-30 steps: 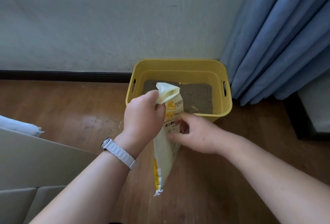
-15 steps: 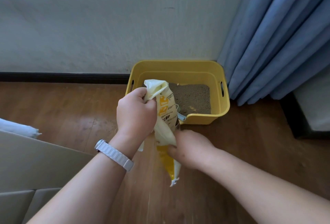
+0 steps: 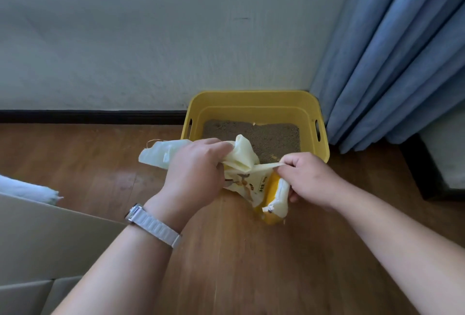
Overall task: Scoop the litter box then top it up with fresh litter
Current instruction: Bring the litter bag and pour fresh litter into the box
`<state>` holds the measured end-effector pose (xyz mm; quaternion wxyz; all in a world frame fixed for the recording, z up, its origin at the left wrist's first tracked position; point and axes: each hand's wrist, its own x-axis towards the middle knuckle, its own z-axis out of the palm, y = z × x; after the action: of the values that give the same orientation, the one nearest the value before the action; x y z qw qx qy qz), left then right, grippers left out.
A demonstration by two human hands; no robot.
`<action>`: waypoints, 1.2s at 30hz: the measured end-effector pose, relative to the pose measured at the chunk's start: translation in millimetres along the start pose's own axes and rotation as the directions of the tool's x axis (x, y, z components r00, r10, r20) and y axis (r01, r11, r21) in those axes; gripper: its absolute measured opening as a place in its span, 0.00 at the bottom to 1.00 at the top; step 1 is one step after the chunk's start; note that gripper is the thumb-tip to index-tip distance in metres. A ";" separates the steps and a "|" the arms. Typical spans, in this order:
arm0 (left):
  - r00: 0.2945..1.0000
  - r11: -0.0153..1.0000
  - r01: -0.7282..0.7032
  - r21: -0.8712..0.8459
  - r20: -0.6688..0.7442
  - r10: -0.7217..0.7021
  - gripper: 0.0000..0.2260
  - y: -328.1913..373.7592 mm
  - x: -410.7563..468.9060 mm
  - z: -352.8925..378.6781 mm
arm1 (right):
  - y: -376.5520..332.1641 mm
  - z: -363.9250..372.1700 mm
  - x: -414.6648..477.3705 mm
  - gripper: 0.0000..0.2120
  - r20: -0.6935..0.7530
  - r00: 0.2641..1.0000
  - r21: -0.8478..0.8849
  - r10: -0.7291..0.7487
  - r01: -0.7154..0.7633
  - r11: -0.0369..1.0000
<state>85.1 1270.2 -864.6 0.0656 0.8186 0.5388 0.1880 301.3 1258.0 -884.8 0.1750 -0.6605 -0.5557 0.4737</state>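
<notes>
- Has swung the litter bag (image 3: 245,181) out of its upright hang of half a second ago to lie nearly crosswise, with the sealed bottom end now near and to the right. Has also brought the right hand (image 3: 310,180) up from the bag's lower middle to its top edge.
- Grips the bunched top of the bag in the left hand (image 3: 195,176), fingers curled tight round it, with a pale flap poking out to the left of the fist.
- Pinches a thin strip of the bag's edge between right thumb and forefinger, with the other right fingers curled round the yellow end. Keeps that strip taut between the two hands.
- Holds the bag low at the near rim of the yellow litter box (image 3: 254,99), only the bunched top reaching over it. Cannot tell whether its bottom end touches the wooden floor (image 3: 251,277).
- Looks like the top-up step, probably pulling the bag's mouth open. No scoop in view.
- Calls next for raising the mouth over the box and tipping it, well inside the rim so no grains land on the floor.
- In the box: a flat, shallow bed of grey litter (image 3: 276,136), with a few pale bits on it.
- In the bag: contents hidden, though it seems slack and light.
- Near left: a cardboard box (image 3: 37,239), interior not visible.
</notes>
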 end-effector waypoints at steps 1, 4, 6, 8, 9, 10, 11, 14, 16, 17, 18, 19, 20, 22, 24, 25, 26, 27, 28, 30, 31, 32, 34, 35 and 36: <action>1.000 1.000 -0.021 0.002 -0.003 0.021 0.10 1.3 0.6 0.0 | -0.8 -1.6 0.4 0.13 -0.007 1.000 0.047 0.007 -0.007 0.999; 0.996 0.995 -0.093 -0.019 -0.009 0.093 0.14 9.4 0.5 2.0 | -4.6 -1.9 0.8 0.13 -0.009 1.000 0.209 0.019 -0.017 0.978; 0.990 0.989 -0.142 -0.025 0.015 0.143 0.17 16.5 -2.1 6.2 | -8.1 -0.8 0.0 0.12 -0.019 0.999 0.316 0.029 -0.022 0.949; 0.989 0.989 -0.135 -0.064 0.051 0.139 0.18 23.3 -5.7 8.2 | -13.4 -0.6 -1.6 0.12 -0.054 0.998 0.393 0.037 -0.013 0.919; 0.991 0.988 -0.108 -0.111 0.070 0.117 0.19 26.5 -6.9 7.1 | -16.4 -1.2 -2.9 0.12 -0.073 0.996 0.424 0.043 -0.008 0.905; 0.991 0.983 -0.082 -0.162 0.089 0.098 0.24 28.9 -7.1 5.8 | -19.5 -2.0 -4.2 0.12 -0.087 0.995 0.454 0.048 -0.004 0.891; 0.990 0.977 -0.071 -0.200 0.104 0.094 0.29 30.5 -7.1 4.8 | -22.5 -3.1 -5.8 0.13 -0.096 0.994 0.480 0.052 0.000 0.877; 0.983 0.978 -0.099 -0.184 0.134 0.125 0.42 30.3 -5.9 8.5 | -27.6 -6.7 -9.8 0.14 -0.115 0.992 0.493 0.056 0.009 0.870; 0.982 0.982 -0.112 -0.150 0.134 0.133 0.44 26.8 -5.2 16.1 | -28.6 -9.0 -12.1 0.14 -0.096 0.994 0.446 0.047 0.001 0.895; 0.984 0.982 -0.116 -0.148 0.116 0.134 0.43 25.0 -5.1 19.9 | -28.9 -10.1 -13.4 0.15 -0.077 0.996 0.428 0.043 -0.006 0.904; 0.987 0.981 -0.118 -0.152 0.090 0.133 0.41 23.9 -4.8 23.2 | -28.7 -10.9 -14.4 0.15 -0.062 0.997 0.420 0.039 -0.010 0.907; 0.990 0.980 -0.119 -0.160 0.054 0.129 0.37 23.6 -4.1 25.5 | -28.3 -11.3 -15.5 0.15 -0.055 0.998 0.416 0.036 -0.010 0.909; 0.993 0.978 -0.118 -0.173 0.002 0.121 0.33 23.9 -3.1 26.8 | -27.5 -10.7 -15.9 0.15 -0.054 0.998 0.410 0.031 -0.006 0.912; 0.992 0.974 -0.102 -0.204 -0.092 0.085 0.24 27.1 -1.3 26.8 | -26.1 -7.3 -16.8 0.14 -0.059 0.998 0.394 0.019 0.005 0.919; 0.990 0.967 -0.072 -0.245 -0.139 0.039 0.24 29.4 -0.4 27.8 | -24.7 -4.4 -16.4 0.14 -0.053 0.998 0.385 0.022 0.000 0.923; 0.989 0.959 -0.053 -0.279 -0.144 0.013 0.25 29.9 -0.8 29.7 | -24.2 -4.3 -16.4 0.15 -0.040 0.999 0.387 0.029 -0.011 0.922; 0.990 0.945 -0.024 -0.326 -0.137 -0.022 0.26 30.4 -1.5 31.5 | -23.8 -4.3 -16.6 0.15 -0.021 0.999 0.391 0.028 -0.017 0.920; 0.991 0.925 0.020 -0.379 -0.116 -0.069 0.26 31.6 -2.3 31.7 | -23.8 -4.5 -17.2 0.15 -0.008 1.000 0.396 0.015 -0.011 0.918; 0.989 0.900 0.072 -0.429 -0.089 -0.121 0.25 32.8 -2.4 31.1 | -23.4 -4.0 -17.6 0.14 -0.008 1.000 0.403 -0.011 0.013 0.915; 0.976 0.848 0.160 -0.505 -0.048 -0.213 0.24 34.9 -1.1 27.4 | -21.9 -1.5 -18.4 0.14 -0.055 0.993 0.416 -0.101 0.115 0.902; 0.967 0.824 0.194 -0.532 -0.039 -0.253 0.23 35.1 0.5 25.5 | -20.5 0.0 -18.5 0.15 -0.091 0.982 0.411 -0.163 0.186 0.893; 0.956 0.801 0.224 -0.555 -0.034 -0.291 0.21 34.6 2.1 23.9 | -18.3 1.6 -18.3 0.16 -0.125 0.965 0.392 -0.232 0.263 0.882; 0.938 0.751 0.256 -0.609 -0.031 -0.346 0.17 34.9 5.4 18.8 | -12.3 3.0 -17.4 0.19 -0.172 0.913 0.281 -0.371 0.406 0.870; 0.930 0.724 0.265 -0.637 -0.031 -0.367 0.15 36.3 6.5 15.7 | -8.3 2.9 -16.8 0.20 -0.175 0.891 0.182 -0.419 0.448 0.875; 0.919 0.700 0.275 -0.659 -0.033 -0.392 0.13 38.3 7.5 12.1 | -3.9 3.1 -15.8 0.19 -0.170 0.883 0.078 -0.438 0.455 0.887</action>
<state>125.1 1262.4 -862.2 0.3284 0.6151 0.5844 0.4151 297.6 1244.2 -876.5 0.3581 -0.5367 -0.6500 0.4015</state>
